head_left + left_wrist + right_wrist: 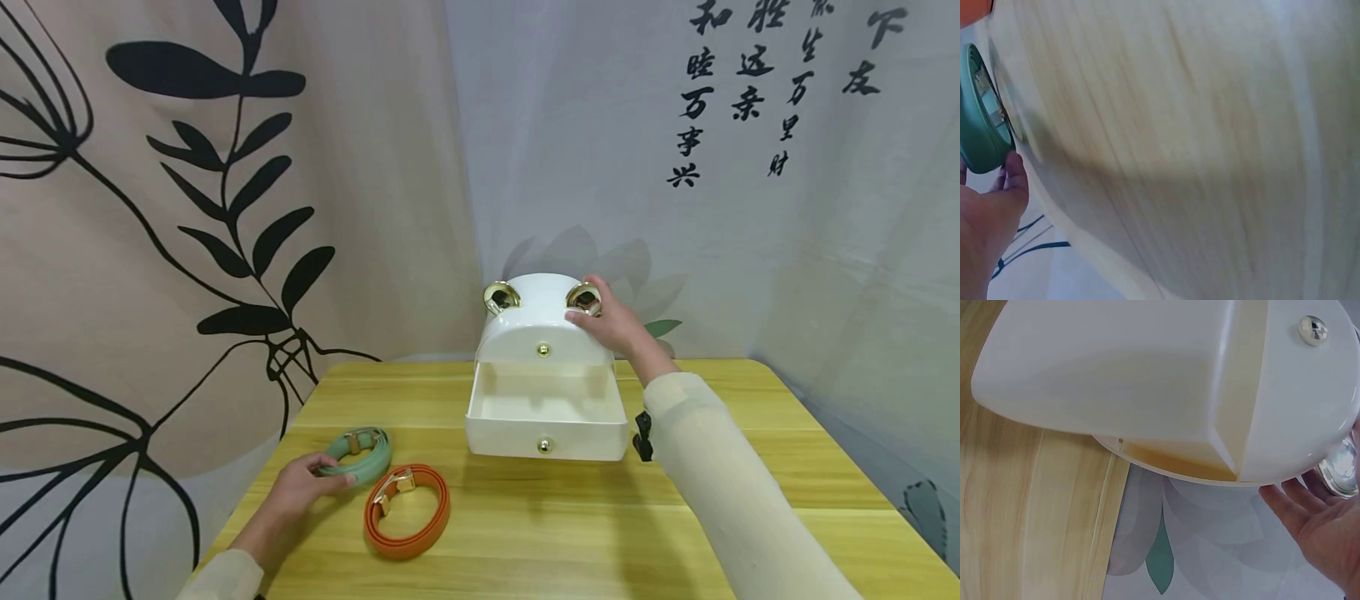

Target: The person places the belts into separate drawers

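My left hand (296, 487) pinches a coiled green belt (369, 460) between thumb and fingers at the table's left side. That green belt (979, 119) and my fingertips appear at the far left of the left wrist view. Just right of it lies a coiled orange belt (408, 533) with a gold buckle. A white storage box (543, 333) with two gold-rimmed, eye-like rounds stands toward the back, its lower drawer (581, 440) pulled out and bare inside. My right hand (617, 321) grips the box's upper right by one round, thumb in front and fingers behind.
The wooden table (540, 533) has rounded back corners. Behind it hangs a pale curtain (390, 208) printed with dark plants and writing. A small black object (642, 435) shows beside the right sleeve. The box's upper drawer knob (543, 350) is gold.
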`<state>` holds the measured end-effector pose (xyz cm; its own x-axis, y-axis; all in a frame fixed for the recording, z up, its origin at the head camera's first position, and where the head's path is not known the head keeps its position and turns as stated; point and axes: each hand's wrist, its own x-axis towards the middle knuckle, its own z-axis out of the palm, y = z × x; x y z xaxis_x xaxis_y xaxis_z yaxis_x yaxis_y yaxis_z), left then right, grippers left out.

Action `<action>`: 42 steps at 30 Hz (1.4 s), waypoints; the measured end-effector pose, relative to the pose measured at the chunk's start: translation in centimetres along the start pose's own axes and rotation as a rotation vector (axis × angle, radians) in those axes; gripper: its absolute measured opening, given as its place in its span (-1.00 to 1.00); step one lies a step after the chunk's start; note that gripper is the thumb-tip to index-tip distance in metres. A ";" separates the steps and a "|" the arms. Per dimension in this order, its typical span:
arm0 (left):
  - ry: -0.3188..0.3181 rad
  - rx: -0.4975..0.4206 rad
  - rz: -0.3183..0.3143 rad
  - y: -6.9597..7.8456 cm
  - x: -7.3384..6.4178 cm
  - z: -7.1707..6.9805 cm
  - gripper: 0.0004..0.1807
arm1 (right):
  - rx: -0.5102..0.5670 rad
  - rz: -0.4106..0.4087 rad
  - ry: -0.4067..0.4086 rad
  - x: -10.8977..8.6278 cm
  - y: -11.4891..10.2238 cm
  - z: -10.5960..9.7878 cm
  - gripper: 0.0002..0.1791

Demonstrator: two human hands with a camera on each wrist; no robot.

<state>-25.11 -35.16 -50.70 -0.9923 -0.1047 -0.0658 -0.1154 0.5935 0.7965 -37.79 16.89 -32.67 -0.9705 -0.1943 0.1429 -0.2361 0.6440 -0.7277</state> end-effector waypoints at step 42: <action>0.057 0.021 0.138 9.0 1.7 -2.7 -0.42 | -0.035 -0.004 0.002 0.0 0.0 0.0 -0.13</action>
<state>-27.74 -32.21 -42.02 -0.9947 -0.0656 0.0787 0.0208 0.6222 0.7826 -37.83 16.86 -32.69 -0.9696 -0.1956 0.1469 -0.2414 0.6686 -0.7033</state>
